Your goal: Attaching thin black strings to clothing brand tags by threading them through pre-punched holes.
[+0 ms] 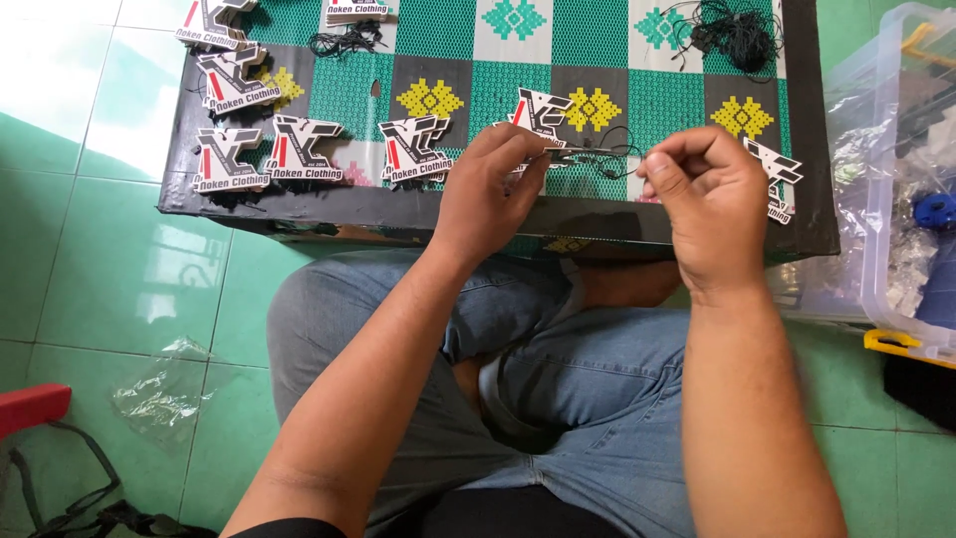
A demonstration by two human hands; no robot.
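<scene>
A thin black cord was held taut between the two hands just above the near edge of the low table. The left hand was closed, its fingertips pinched on one end of the cord together with a die-cut hang tag in black, white and red. The right hand was closed too, thumb and forefinger pinched on the other end. More tags of the same kind were laid in a row on the table's patterned green mat, well to the left of the left hand. A tangle of black cords was seen at the table's far right corner. A clear plastic bin stood on the floor just right of the table.
</scene>
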